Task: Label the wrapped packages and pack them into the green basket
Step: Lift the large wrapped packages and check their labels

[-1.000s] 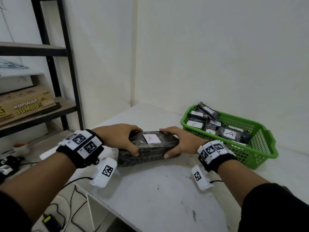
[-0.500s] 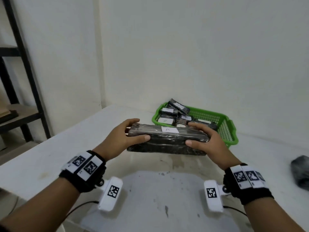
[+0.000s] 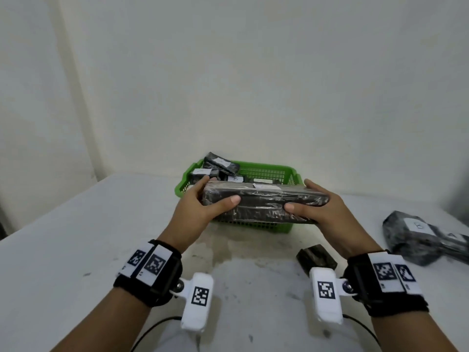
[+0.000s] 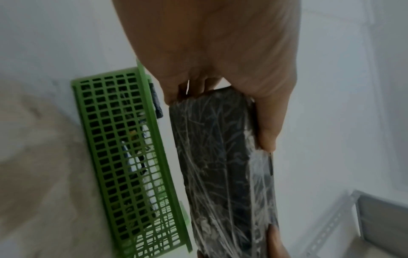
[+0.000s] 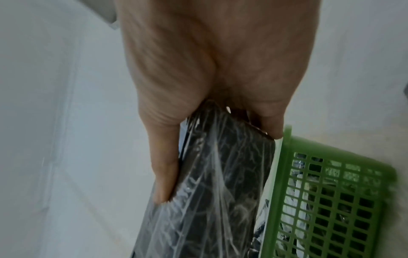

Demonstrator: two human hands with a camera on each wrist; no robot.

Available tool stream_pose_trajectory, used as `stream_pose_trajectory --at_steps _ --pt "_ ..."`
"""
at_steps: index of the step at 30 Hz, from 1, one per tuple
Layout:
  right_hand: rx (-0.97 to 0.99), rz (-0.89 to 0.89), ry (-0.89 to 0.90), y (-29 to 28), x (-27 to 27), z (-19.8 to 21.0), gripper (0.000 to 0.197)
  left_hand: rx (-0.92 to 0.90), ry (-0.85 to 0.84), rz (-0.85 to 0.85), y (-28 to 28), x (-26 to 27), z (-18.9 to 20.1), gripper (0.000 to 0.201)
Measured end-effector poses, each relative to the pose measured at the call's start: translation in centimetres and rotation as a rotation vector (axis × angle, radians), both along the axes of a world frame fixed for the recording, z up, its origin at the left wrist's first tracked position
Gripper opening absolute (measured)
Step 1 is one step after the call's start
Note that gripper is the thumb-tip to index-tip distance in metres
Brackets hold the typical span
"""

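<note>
Both hands hold a long black package (image 3: 264, 204) wrapped in clear film, with a white label (image 3: 266, 186) on its top face. My left hand (image 3: 203, 204) grips its left end, thumb on the near side. My right hand (image 3: 317, 207) grips the right end the same way. The package hangs level over the near edge of the green basket (image 3: 269, 171), which holds several labelled black packages (image 3: 220, 163). In the left wrist view the package (image 4: 223, 165) runs beside the basket wall (image 4: 123, 157). The right wrist view shows the package (image 5: 209, 192) next to the basket (image 5: 331, 200).
On the white table (image 3: 76, 237), a larger wrapped package with a white label (image 3: 416, 235) lies at the right edge, another dark one beside it. A small dark wrapped package (image 3: 317, 257) lies near my right wrist. White walls close the back and left.
Both hands have carried the labelled package to the right and forward, from the table's left part to above the basket's near edge. The view has swung away from the shelf.
</note>
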State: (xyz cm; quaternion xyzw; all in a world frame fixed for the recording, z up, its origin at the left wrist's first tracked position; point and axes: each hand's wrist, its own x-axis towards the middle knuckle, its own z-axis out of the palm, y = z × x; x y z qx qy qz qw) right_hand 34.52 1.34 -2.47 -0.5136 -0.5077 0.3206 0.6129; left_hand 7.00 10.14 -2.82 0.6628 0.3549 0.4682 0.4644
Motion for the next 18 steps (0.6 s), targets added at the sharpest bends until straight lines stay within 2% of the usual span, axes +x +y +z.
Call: stream_pose_trajectory --at_steps 2,4,7,9,11,12,16,18 --pt "0.026 -0.063 -0.009 -0.4 0.5 -0.1 0.13 0.031 0.119 -0.014 -0.1 1.1 0.1 0.138" --pt "0.03 -0.102 -0.028 -0.6 0.6 -0.1 0.117 0.08 0.145 0.024 0.1 1.9 0.0 0.138" --pt "0.014 -0.077 -0.063 -1.1 0.2 0.3 0.07 0.08 0.064 0.057 0.9 2.6 -0.2 0.117" --pt "-0.018 -0.045 -0.1 -1.4 0.0 0.3 0.056 0.033 0.047 0.047 1.6 2.7 -0.5 0.099" --pt "-0.041 -0.043 -0.153 -1.8 0.1 -0.1 0.061 0.024 0.05 -0.021 2.0 2.5 -0.5 0.082" --pt "-0.044 -0.063 -0.174 -1.9 0.1 -0.2 0.064 0.035 0.062 -0.051 2.0 2.5 -0.5 0.081" --pt "-0.029 -0.089 -0.172 -2.2 0.5 -0.2 0.066 0.112 0.103 -0.027 1.2 2.9 -0.5 0.107" --pt "-0.028 -0.061 -0.156 -2.1 0.6 -0.3 0.085 0.097 0.08 -0.024 1.2 3.1 -0.9 0.117"
